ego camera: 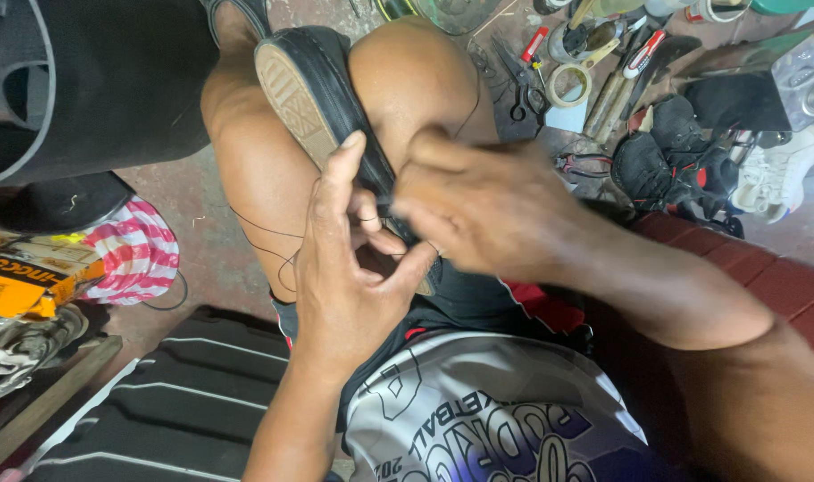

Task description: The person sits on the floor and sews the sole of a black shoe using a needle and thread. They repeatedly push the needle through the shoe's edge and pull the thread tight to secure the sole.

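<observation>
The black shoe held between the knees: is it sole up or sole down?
Sole up, tilted: the black shoe shows its tan tread to the camera.

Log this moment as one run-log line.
left hand: steadies black shoe with tan ribbed sole on knee | right hand: blurred, at shoe edge | thin black thread: trails over thigh

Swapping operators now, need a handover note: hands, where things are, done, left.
Left hand: grip on the black shoe, held sole-up across the knee.
Right hand: blurred at the shoe's edge; a thin black thread trails below, what it pinches cannot be told.
Scissors, tape roll and tools lie on the floor beyond.
Done: unclear. Left: cannot tell how much of the edge.
</observation>
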